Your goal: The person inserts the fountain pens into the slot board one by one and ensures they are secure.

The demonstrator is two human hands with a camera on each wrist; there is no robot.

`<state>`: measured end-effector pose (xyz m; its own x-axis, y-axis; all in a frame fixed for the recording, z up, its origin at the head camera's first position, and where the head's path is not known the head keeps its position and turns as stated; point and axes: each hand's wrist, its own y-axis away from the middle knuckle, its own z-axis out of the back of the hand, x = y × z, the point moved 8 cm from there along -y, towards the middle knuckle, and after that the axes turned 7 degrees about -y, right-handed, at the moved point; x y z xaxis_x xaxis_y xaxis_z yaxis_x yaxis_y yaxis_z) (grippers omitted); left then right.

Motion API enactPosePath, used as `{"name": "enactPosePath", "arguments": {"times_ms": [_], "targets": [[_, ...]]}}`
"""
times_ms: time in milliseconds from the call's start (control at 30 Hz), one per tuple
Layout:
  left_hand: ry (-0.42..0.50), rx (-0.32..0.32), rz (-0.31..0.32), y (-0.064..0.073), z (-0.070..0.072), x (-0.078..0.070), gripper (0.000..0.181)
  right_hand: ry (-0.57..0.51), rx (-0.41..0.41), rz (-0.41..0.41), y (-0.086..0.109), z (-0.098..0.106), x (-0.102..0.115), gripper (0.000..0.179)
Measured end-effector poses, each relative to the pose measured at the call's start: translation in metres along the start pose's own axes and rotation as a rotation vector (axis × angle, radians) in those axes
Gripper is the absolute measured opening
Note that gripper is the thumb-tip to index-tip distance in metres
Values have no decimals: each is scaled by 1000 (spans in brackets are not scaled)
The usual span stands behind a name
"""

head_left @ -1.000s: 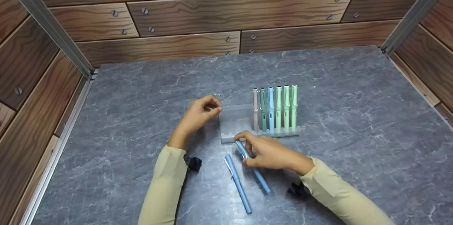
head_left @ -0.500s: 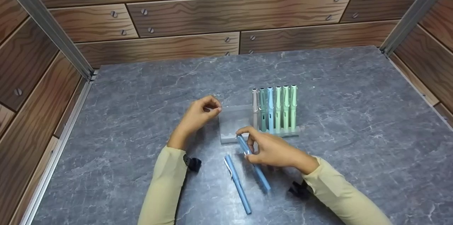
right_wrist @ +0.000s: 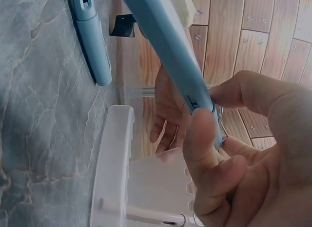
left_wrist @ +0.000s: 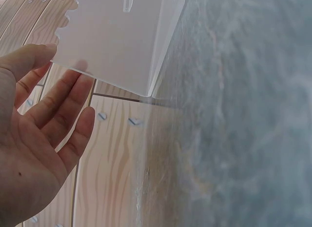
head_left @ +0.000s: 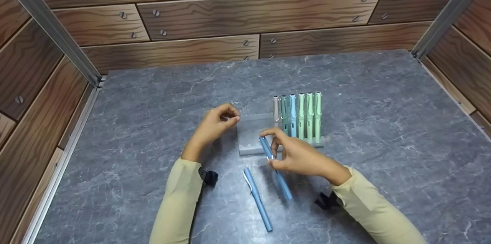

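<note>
My right hand (head_left: 301, 155) pinches a blue capped pen (head_left: 284, 187) between thumb and fingers, tilted over the table just in front of a clear pen stand (head_left: 253, 127). In the right wrist view, the thumb and fingers press on the pen's middle. At the stand's left side, my left hand (head_left: 215, 126) pinches its edge; one fingertip shows through the clear panel (left_wrist: 117, 36) in the left wrist view. Several pens stand in a row in the right part of the stand: a greyish-pink pen (head_left: 276, 107), a dark green pen (head_left: 284, 117), a light blue pen (head_left: 293, 115) and light green pens (head_left: 310, 117).
A second blue pen (head_left: 257, 200) lies on the grey marbled table (head_left: 153, 113), in front of the stand and between the forearms. Wood-patterned walls (head_left: 199, 17) with metal corner posts (head_left: 57, 33) enclose the table at the back and sides.
The blue pen in my right hand has risen off the table and moved toward the stand, its lower end lifting. The left hand stays at the stand's edge.
</note>
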<state>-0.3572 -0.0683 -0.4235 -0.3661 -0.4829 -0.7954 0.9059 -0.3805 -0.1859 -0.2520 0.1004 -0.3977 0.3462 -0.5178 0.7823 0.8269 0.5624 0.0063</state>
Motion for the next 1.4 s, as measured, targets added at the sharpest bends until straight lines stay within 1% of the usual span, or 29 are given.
{"name": "enactPosePath", "arguments": {"times_ms": [300, 567, 800, 933, 1200, 1400], "targets": [[2, -2, 4, 0, 0, -1, 9, -52, -14, -10, 0, 9, 3, 62], [14, -7, -1, 0, 0, 0, 9, -54, -53, -2, -2, 17, 5, 62], [1, -2, 10, 0, 0, -1, 9, -116, -75, -18, -5, 23, 6, 62], [-1, -2, 3, 1, 1, -2, 9, -141, -85, -28, -6, 26, 5, 62], [-6, -2, 0, 1, 0, -2, 9, -159, -104, -25, -8, 31, 4, 61], [-6, -3, -1, 1, 0, -2, 9, -169, -131, -7, -9, 35, 5, 63]]}}
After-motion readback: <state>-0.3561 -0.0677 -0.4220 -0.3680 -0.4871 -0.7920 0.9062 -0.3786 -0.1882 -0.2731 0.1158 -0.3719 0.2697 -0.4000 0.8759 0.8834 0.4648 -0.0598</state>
